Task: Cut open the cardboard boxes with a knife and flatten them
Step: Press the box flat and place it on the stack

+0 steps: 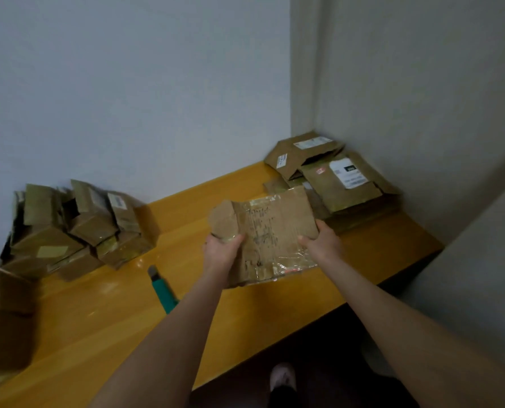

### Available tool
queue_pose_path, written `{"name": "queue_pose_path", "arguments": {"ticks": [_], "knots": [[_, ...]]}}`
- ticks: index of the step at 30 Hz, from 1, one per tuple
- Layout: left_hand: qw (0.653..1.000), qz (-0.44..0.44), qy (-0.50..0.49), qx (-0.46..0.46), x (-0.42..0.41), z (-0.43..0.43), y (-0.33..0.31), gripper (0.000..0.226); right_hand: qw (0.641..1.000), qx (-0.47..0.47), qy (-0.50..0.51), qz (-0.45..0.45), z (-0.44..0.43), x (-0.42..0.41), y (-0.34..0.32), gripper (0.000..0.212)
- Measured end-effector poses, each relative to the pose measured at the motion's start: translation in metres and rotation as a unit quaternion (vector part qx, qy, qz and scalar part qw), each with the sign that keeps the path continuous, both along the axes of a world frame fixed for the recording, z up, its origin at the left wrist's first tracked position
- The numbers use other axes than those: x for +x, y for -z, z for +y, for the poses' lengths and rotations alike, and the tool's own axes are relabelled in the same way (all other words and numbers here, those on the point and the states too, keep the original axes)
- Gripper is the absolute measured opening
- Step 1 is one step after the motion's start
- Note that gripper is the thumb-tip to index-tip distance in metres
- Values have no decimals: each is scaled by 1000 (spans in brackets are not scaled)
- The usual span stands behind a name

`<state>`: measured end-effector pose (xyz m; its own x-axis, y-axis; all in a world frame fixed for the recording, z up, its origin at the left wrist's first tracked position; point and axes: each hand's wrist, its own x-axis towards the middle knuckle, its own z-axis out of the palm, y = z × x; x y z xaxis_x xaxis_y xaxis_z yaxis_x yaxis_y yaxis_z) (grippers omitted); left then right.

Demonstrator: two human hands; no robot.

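A corner of pale walls [127,83] is seen behind a yellow wooden tabletop [104,334], which is set diagonally across the view from lower left to the corner at upper right. On its left part, against the wall, a heap of boxes [77,228] is piled: taped, not yet flattened, several tilted and leaned on one another. A larger brown box [4,319] is cut off by the left edge of the view and is blurred. In the far right corner a stack of flattened boxes [339,175] is laid, with white labels shown on the upper sheets.

Between the heap and the stack, above the middle of the tabletop, a flattened box [275,231] is held up in both hands. It is pressed nearly flat and is covered with glossy clear tape; dark print is seen on its face, too blurred to be read. The grip of the left hand [222,251] is clamped on the rounded flap at the left end, thumb on top. The grip of the right hand [322,242] is clamped on the right edge, thumb laid over the face.

A knife [163,290] with a teal handle is laid on the tabletop just left of the left forearm — untouched, its blade end pointed toward the wall, its near end hidden by the arm. Below the tabletop's near edge a light shoe [283,376] is made out on dark floor
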<state>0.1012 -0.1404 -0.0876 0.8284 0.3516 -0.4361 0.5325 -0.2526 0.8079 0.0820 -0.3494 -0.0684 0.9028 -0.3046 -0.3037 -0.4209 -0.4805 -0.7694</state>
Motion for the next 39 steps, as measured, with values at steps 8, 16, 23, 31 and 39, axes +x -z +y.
{"name": "queue_pose_path", "arguments": {"ticks": [8,16,23,31,39], "knots": [[997,-39,33,-65,125,-74,-10,63,998,-31,47,-32,-71,118,-10,43],[976,-4,41,-212,207,-129,-21,42,989,-126,82,-12,-139,214,-21,49],[973,-32,-37,-228,260,-175,-22,34,963,-262,30,-49,-157,269,-16,56],[987,-10,-15,-162,297,-235,-1,39,950,-292,-109,-34,-177,287,15,51],[991,41,103,75,271,-223,0,60,918,-346,-192,24,-170,288,27,52]]}}
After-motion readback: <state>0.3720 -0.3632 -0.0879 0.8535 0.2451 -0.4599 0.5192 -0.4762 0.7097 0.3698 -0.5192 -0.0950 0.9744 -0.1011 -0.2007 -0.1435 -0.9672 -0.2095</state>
